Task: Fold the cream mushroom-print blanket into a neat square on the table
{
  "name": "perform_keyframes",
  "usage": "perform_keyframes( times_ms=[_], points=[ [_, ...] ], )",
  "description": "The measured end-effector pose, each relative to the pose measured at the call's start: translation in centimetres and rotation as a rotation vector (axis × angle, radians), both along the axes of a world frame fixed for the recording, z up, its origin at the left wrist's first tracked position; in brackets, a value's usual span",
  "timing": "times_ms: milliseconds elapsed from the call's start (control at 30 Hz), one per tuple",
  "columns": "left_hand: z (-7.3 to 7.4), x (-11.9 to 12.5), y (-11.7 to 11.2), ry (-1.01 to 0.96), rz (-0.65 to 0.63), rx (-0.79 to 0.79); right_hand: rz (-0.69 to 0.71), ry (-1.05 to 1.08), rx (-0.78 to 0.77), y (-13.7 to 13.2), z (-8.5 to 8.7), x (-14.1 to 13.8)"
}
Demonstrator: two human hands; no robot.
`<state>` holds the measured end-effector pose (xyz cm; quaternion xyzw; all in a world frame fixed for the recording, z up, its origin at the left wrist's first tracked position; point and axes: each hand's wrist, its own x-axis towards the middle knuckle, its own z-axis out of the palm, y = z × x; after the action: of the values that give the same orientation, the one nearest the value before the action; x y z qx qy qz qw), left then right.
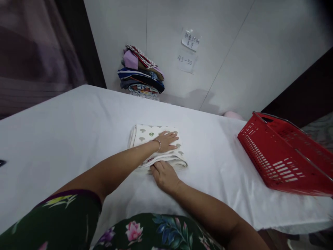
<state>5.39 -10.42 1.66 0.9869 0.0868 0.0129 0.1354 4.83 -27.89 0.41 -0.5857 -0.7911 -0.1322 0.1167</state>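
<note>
Over at the far left edge, a small dark object [1, 162] pokes into view on the white table [65, 132]. Moving right, a pile of folded cloths [142, 73] sits at the back against the wall. Centre stage now: a folded mushroom-print cloth [145, 133] lies flat on the table with both hands on it. The left hand [168, 140] lies open on top, palm down, fingers spread, gripping nothing. The right hand [163, 175] sits at the near edge, fingertips against the folds; whether it pinches them I cannot tell. Nothing blocks either arm. Further right, two paper notes [190, 40] are stuck on the pale wall [234, 52], and a red basket [283, 156] stands tilted, well apart from the cloth. A white sheet covers the table, and dark curtain hangs at left.
</note>
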Motion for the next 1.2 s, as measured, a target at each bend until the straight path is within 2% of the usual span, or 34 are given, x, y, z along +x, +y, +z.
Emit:
perform_keyframes(
  times_ms=[133, 300, 433, 567, 733, 933, 1033, 1200],
  points=[
    [0.9, -0.1, -0.3, 0.031, 0.003, -0.018, -0.011, 0.001, -0.001, -0.2, 0.2, 0.0],
    [2.2, -1.0, -1.9, 0.042, 0.012, -0.06, 0.011, 0.041, 0.012, -1.2, 0.4, 1.0],
    [1.7, -1.8, -2.6, 0.035, -0.052, -0.041, -0.043, 0.027, 0.013, -2.4, 0.5, 2.9],
    [1.3, -2.0, -2.6, 0.025, -0.05, -0.021, -0.064, 0.01, 0.003, -3.0, 0.7, 4.1],
    [1.0, -1.9, -2.7, 0.035, -0.05, -0.004, -0.048, -0.013, 0.011, -2.8, 0.8, 4.2],
    [0.1, -2.1, -2.8, -0.03, -0.042, 0.064, 0.012, -0.008, 0.09, -2.8, 0.5, 4.4],
    [0.4, -2.1, -2.9, -0.008, -0.044, 0.034, 0.012, 0.012, 0.091, -3.1, 0.3, 4.3],
    [2.0, -1.4, -4.0, 0.009, 0.005, -0.048, 0.006, 0.04, 0.099, -3.6, -0.1, 4.0]
  ],
)
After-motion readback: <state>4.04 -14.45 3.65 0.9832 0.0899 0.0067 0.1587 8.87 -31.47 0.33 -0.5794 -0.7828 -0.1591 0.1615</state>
